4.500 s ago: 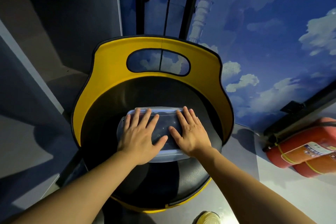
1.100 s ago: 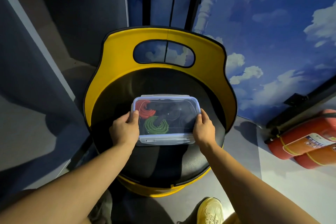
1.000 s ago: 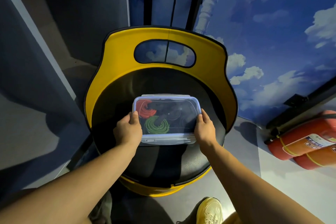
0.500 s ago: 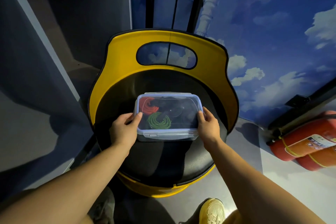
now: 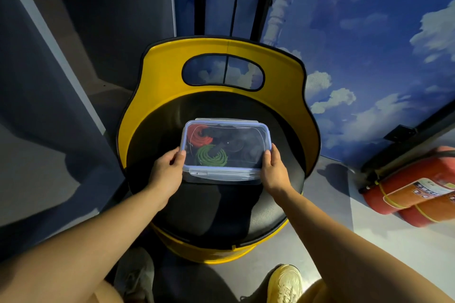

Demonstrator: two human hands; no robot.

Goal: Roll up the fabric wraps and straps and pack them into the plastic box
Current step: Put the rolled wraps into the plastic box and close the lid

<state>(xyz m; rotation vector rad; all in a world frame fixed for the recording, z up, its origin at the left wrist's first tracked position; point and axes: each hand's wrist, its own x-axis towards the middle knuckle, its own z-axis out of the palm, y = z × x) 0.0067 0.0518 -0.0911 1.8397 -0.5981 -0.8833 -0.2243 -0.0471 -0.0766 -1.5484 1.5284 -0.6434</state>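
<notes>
Both hands, left hand point(image 5: 167, 170) and right hand point(image 5: 275, 171), grip the ends of a lidded plastic box point(image 5: 225, 151) holding a red roll point(image 5: 200, 137) and green roll point(image 5: 211, 156), on a yellow-backed black chair point(image 5: 216, 206).

A clear plastic box with a pale blue-rimmed lid point(image 5: 225, 149) sits on the round black seat of a yellow chair point(image 5: 214, 206). Inside the box show a red coiled strap point(image 5: 200, 138), a green coiled strap point(image 5: 211, 156) and dark rolls point(image 5: 242, 141). Right of the chair lie red fire extinguishers point(image 5: 413, 187) before a blue wall painted with white clouds point(image 5: 369, 56).
</notes>
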